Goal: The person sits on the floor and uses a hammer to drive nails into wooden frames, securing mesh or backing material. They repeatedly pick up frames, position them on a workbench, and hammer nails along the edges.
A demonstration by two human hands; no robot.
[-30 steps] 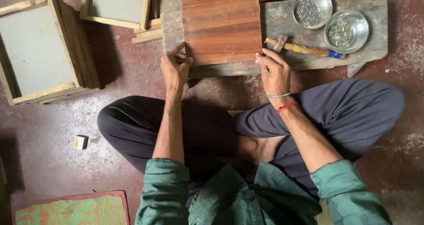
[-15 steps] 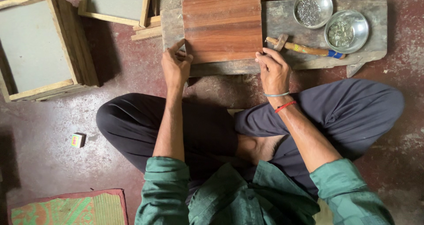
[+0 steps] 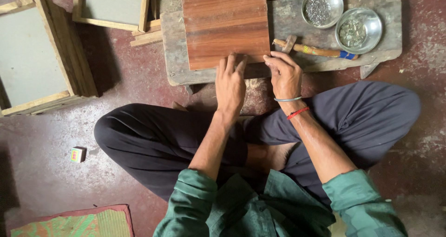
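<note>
Centrally, one reddish-brown wooden panel [image 3: 225, 25] lies flat on one grey, worn work slab [image 3: 288, 18], with its near edge toward the seated person. Two hands work at that near edge. The left hand [image 3: 231, 81] lies palm down, fingers extended and close together, with the fingertips pressing on the panel's near edge; it grasps nothing. The right hand [image 3: 284, 74] sits just beside it at the panel's near right corner, fingers curled, thumb and forefinger pinched together at the corner; whether they hold a small item cannot be determined. The right wrist carries two bands: one metal bangle [image 3: 288, 99] and one red thread [image 3: 298, 113].

On the slab, right of the panel, stand two round metal bowls. The first bowl [image 3: 322, 0] holds small dark nails or tacks; the second bowl [image 3: 359, 24], touching or nearly touching the first, holds small greyish pieces. One hammer [image 3: 316, 50] with a wooden handle lies on the slab in front of the bowls, near the right hand but untouched.

On the red floor to the left, two wooden frames with grey inserts are visible: one large frame [image 3: 39, 55] and one further frame [image 3: 114, 7] beside the slab. One small box [image 3: 77, 154] lies near the person's left knee, and one woven mat [image 3: 69, 223] occupies the lower left corner.
</note>
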